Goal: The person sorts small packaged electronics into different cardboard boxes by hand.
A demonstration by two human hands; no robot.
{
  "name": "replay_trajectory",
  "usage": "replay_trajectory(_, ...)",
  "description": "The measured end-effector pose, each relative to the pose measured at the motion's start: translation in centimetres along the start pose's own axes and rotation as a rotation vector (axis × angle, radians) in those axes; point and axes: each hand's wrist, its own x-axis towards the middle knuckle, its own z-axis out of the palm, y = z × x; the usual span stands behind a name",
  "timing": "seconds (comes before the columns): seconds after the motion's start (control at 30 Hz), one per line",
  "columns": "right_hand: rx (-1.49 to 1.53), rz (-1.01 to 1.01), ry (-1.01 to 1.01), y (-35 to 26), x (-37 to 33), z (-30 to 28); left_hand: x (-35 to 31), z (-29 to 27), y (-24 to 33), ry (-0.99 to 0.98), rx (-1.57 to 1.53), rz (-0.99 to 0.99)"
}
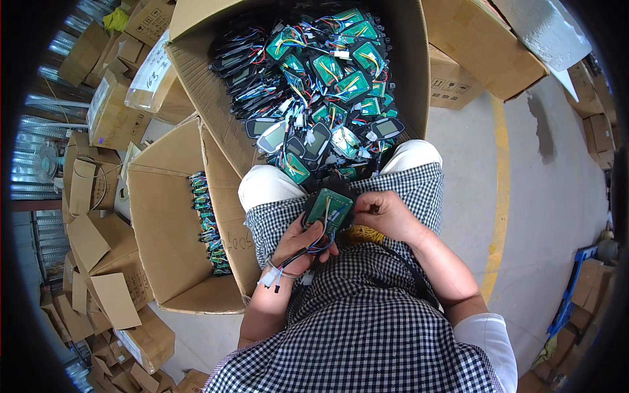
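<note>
My left hand (298, 247) is closed round a display unit with a bare green circuit board (329, 208) facing up in a black housing. Its bundled wires run down through the fingers, and white connectors (269, 278) hang beside the wrist. At the unit's right edge my right hand (388, 216) has its fingers pinched together; whether something small is between them is hidden. Just beyond my knees, a large carton (216, 111) holds a heap of similar display units (327, 72), some with boards up, others with grey screens (318, 141) up.
A second open carton (164, 229) at the left has a row of green boards (208, 226) along its inner side. Stacked cartons (118, 111) crowd the far left. On the right are a yellow floor line (501, 190), more cartons (485, 39) and a white foam piece (544, 29).
</note>
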Motion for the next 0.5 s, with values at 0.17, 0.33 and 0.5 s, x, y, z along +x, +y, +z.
replay_trajectory(0.17,0.379,0.006,-0.001,0.1,0.5,1.0,0.3,-0.1,-0.6,-0.126,-0.067,-0.007)
replay_trajectory(0.33,1.079,0.080,-0.210,-0.3,-0.6,0.5,0.7,0.1,-0.4,-0.257,-0.268,0.064)
replay_trajectory(0.5,0.016,0.116,-0.913,-0.2,-0.1,-2.8,0.8,0.8,1.2,-0.122,-0.214,0.095)
